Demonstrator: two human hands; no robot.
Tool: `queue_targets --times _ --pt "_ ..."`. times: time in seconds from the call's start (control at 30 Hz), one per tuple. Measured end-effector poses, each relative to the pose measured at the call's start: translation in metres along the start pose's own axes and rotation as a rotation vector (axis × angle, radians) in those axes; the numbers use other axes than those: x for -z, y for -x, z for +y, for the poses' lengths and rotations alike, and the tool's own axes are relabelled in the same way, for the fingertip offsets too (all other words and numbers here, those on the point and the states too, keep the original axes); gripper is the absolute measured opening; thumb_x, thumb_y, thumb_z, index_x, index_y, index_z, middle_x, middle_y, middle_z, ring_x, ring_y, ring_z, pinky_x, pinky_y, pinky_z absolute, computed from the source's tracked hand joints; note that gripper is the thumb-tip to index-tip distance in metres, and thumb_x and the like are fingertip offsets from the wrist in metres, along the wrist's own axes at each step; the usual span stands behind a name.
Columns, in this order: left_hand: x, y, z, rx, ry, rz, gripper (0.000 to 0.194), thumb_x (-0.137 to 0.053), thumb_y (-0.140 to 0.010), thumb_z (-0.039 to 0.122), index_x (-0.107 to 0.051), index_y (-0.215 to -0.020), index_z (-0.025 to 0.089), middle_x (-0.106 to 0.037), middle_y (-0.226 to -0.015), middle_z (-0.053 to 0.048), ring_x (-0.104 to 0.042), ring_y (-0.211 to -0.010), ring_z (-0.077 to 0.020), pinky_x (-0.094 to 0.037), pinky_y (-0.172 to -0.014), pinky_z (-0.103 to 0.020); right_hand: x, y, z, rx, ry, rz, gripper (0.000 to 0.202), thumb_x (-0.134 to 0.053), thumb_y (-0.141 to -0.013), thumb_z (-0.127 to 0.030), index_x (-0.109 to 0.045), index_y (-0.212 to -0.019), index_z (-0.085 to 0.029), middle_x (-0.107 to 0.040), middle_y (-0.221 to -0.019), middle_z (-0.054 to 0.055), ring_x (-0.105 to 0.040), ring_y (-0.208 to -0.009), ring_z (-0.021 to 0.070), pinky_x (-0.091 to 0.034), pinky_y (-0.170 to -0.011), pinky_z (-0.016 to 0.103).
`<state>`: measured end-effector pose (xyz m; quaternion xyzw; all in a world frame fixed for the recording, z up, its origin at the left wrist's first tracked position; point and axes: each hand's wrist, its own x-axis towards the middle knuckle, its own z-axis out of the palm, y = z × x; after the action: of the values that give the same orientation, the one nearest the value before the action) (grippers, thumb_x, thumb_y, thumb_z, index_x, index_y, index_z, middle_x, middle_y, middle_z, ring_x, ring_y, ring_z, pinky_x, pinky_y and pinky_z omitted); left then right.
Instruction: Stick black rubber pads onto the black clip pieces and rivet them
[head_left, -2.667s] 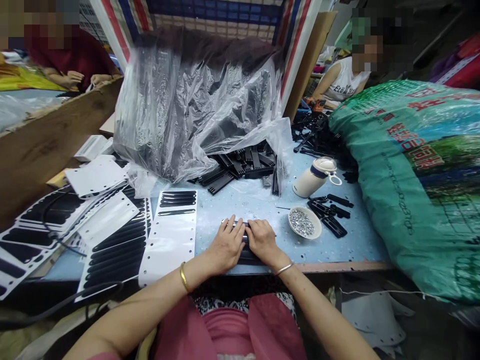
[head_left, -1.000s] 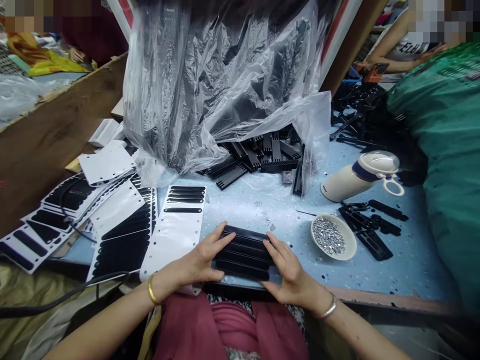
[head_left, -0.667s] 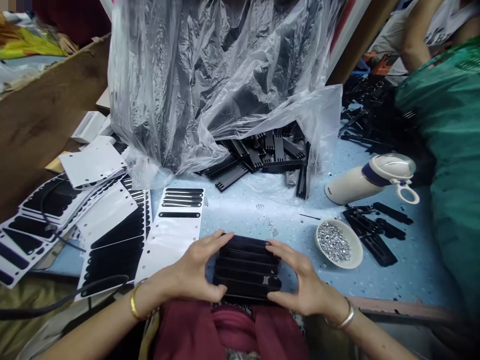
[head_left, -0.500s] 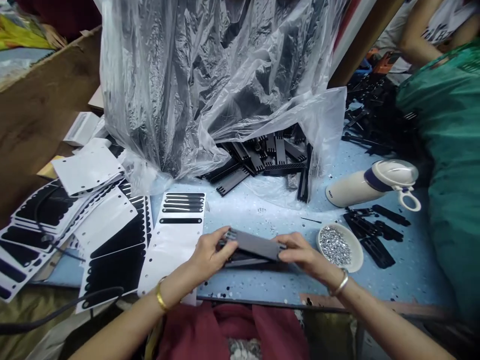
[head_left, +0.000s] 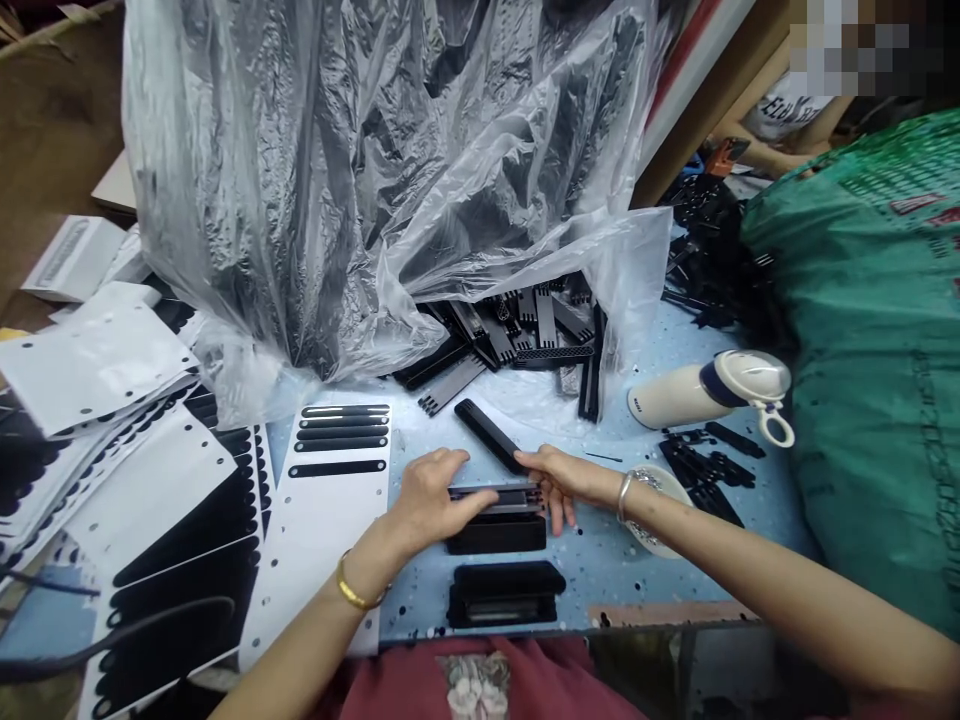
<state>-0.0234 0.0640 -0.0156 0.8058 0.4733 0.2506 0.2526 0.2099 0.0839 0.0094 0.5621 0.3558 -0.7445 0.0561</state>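
Observation:
My right hand pinches the near end of a long black plastic strip with rounded ends, which slants away to the upper left. My left hand has its fingers stretched and apart, its thumb over a grey-and-black slotted plastic piece; whether it touches is unclear. Right below lies a black bar-shaped piece. Closer to the table edge lie a black rounded strip and a black plastic housing. Under my right wrist, partly hidden, stands a white bowl of small shiny metal pieces.
Clear plastic bag at the back, with black plastic parts spilling out. On the left, a white sheet of black stickers and stacked sheets. On the right, a cream bottle, loose black parts and a green sack.
Both hands held a grey-and-black plastic part between them; now my hands are apart, with my right hand gripping a black strip. More black pieces show by the table edge. The view has shifted.

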Motion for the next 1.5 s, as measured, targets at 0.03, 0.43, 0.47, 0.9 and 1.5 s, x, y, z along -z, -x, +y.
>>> queue_targets --times 0.03,0.43,0.47,0.9,1.5 --pt "0.004 0.003 -0.001 -0.051 0.029 -0.054 0.046 -0.067 -0.078 0.052 -0.066 -0.102 0.012 -0.064 -0.073 -0.006 -0.060 -0.064 -0.0195 -0.048 -0.062 -0.031 -0.001 -0.001 -0.002 -0.010 0.062 0.035 0.071 -0.038 -0.083 -0.074 -0.058 -0.058 -0.011 -0.062 -0.046 0.013 -0.058 -0.032 0.0179 -0.042 -0.026 0.023" --pt "0.010 0.000 -0.005 -0.209 -0.250 -0.284 0.025 -0.049 -0.092 0.023 -0.071 -0.081 0.020 -0.054 -0.071 -0.005 -0.053 -0.073 -0.0202 -0.044 -0.072 -0.035 -0.005 0.007 0.006 0.416 1.178 0.809 0.049 -0.054 -0.087 -0.057 -0.063 -0.062 -0.015 -0.065 -0.065 0.013 -0.064 -0.066 0.0246 -0.043 -0.060 0.031" --pt "0.010 0.000 -0.003 -0.214 -0.285 -0.276 0.027 -0.047 -0.092 0.023 -0.071 -0.081 0.020 -0.053 -0.072 -0.006 -0.053 -0.073 -0.0206 -0.043 -0.073 -0.036 -0.006 0.008 0.004 0.473 1.199 0.852 0.044 -0.057 -0.086 -0.054 -0.066 -0.071 -0.014 -0.066 -0.071 0.014 -0.064 -0.070 0.0247 -0.043 -0.062 0.032" --pt "0.035 0.006 -0.004 -0.100 -0.182 -0.358 0.025 -0.061 -0.079 0.019 -0.071 -0.102 0.020 -0.066 -0.077 -0.006 -0.062 -0.073 -0.0207 -0.047 -0.070 -0.032 -0.016 -0.002 -0.002 0.623 1.293 0.780 0.022 -0.050 -0.085 -0.011 -0.070 -0.080 -0.018 -0.067 -0.080 0.009 -0.058 -0.079 0.0220 -0.038 -0.067 0.030" --pt "0.021 0.037 0.013 -0.033 -0.080 -0.259 0.022 -0.072 -0.072 0.032 -0.068 -0.088 0.018 -0.066 -0.075 -0.003 -0.058 -0.065 -0.0161 -0.040 -0.061 -0.025 -0.042 0.046 0.067 0.841 0.937 0.812 0.019 -0.074 -0.074 -0.024 -0.071 -0.091 -0.018 -0.065 -0.085 0.005 -0.061 -0.079 0.0195 -0.049 -0.071 0.029"
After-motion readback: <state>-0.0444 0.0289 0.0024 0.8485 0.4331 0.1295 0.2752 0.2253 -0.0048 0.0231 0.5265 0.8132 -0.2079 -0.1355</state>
